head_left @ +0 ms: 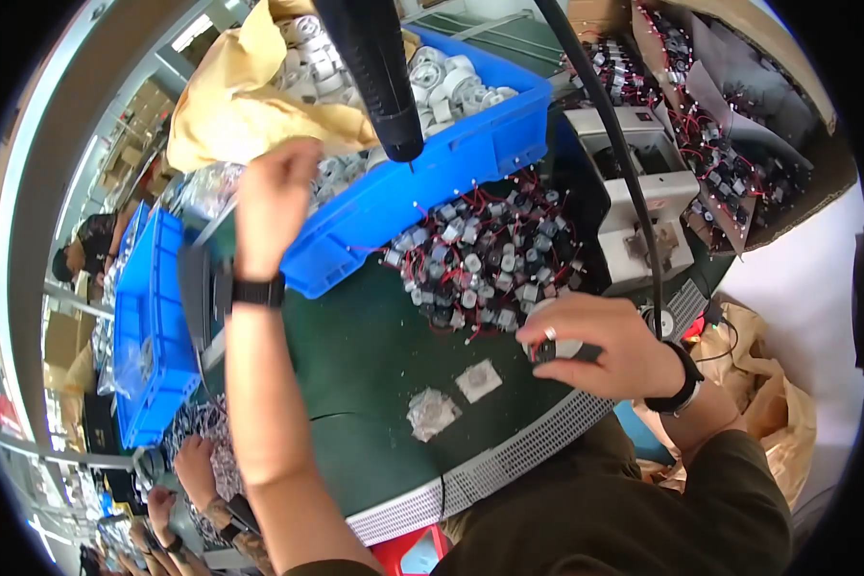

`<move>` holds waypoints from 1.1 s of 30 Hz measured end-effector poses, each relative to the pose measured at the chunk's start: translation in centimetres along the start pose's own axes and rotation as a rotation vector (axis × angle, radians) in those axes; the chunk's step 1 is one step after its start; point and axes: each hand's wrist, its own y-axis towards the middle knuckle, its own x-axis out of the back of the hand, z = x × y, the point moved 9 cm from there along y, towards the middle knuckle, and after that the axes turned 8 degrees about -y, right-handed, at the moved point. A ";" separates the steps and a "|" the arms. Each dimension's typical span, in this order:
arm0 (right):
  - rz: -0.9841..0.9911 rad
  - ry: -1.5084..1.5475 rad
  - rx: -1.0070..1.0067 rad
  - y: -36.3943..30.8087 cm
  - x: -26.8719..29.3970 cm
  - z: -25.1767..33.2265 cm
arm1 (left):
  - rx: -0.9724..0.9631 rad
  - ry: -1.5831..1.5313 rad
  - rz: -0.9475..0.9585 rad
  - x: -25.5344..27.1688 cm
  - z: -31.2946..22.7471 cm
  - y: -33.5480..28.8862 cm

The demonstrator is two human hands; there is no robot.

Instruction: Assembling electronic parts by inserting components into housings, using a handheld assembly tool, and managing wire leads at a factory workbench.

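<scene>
Right hand (595, 348) is gripping one dark motor unit (553, 352) over the tabletop (355, 384); left hand (276, 187), blurred, is hovering by the blue bin (422, 200), grip unclear. Piled motors (494, 257) are apparently awaiting handling.

I'm getting bright, diffuse light, strong fisheye bending toward blacked-out corners, and slight blur on the bare left hand (273, 197).

Crumpled brown paper (782, 422), red stool (386, 554)
</scene>
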 end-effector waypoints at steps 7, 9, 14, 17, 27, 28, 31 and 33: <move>-0.003 0.034 -0.061 -0.2 1.0 -1.2 | -0.495 0.170 -0.015 -7.0 -0.2 12.8; 0.005 0.022 -0.031 0.0 0.7 -1.0 | -0.394 0.653 0.130 -9.8 4.1 17.0; -0.018 -0.007 -0.038 -1.0 1.5 -1.5 | -0.570 0.749 0.182 -13.1 3.8 22.0; -0.031 0.024 -0.082 -1.8 1.8 -2.0 | -0.660 0.582 0.092 -14.4 -0.4 21.0; -0.159 0.011 -0.026 -1.8 3.1 -1.3 | -0.564 0.206 -0.112 0.2 1.0 14.1; -0.203 0.012 -0.050 -2.4 3.7 -1.9 | -0.528 0.151 -0.107 -1.5 -0.7 11.9; -0.282 0.100 -0.210 -3.8 4.9 -4.0 | 0.019 -0.128 0.133 -3.6 -3.0 3.1; -0.339 0.108 -0.270 -4.6 5.7 -5.0 | 0.021 -0.100 0.251 -6.8 -4.4 -3.0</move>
